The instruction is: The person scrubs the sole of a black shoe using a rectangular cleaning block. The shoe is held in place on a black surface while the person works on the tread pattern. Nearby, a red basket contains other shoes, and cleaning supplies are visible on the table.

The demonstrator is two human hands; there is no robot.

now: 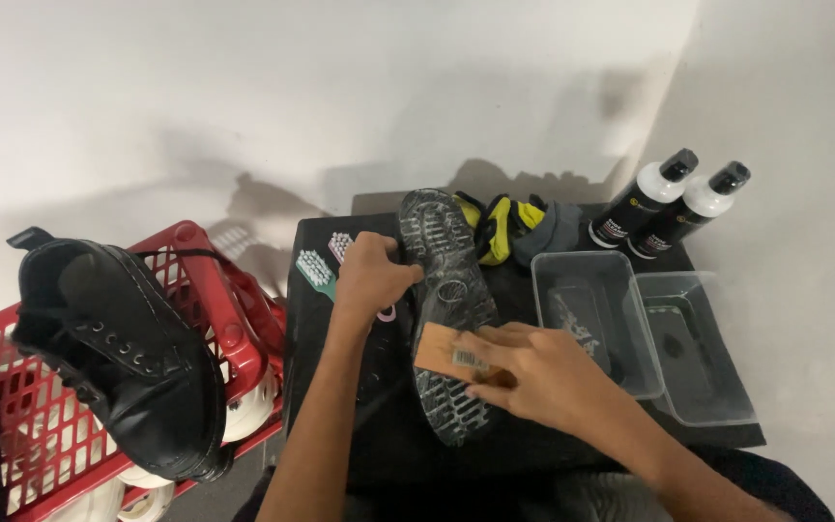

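At nine o'clock a black boot (pixel 123 358) rests on a red basket (pixel 234 319). On the black worktop (pixel 321 387) two brushes (pixel 321 269), one green and one pink, lie just beside the left hand (pixel 371 275), which is closed around the edge of an upturned boot sole (pixel 445 309) at the centre. The right hand (pixel 543 377), at five o'clock of the sole, grips a wooden brush (pixel 448 356) pressed against the tread. At twelve o'clock lie yellow-grey gloves (pixel 519 227). At three o'clock stand two clear tubs (pixel 649 333), with two black-and-white bottles (pixel 674 203) beyond them at two o'clock.
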